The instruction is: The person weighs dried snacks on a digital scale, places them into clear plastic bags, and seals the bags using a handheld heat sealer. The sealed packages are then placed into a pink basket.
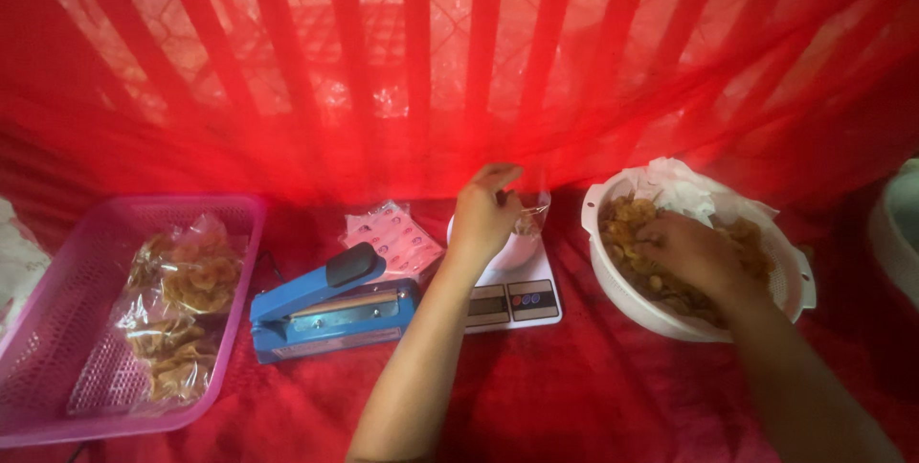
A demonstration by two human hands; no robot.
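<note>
— Forearms come up from the near edge; where do they end?

— Left hand (483,216) pinches the rim of a clear plastic bag (529,217) held open over a white bowl (512,250) on the kitchen scale (512,300).

— And the other?

— Right hand (691,252) is down in the white colander (613,276), fingers curled around fried chips (627,224).

— Anything left of the scale?

— Just beside it, a blue heat sealer (330,308); farther left, a pink basket (38,367) with filled chip bags (182,310).
</note>
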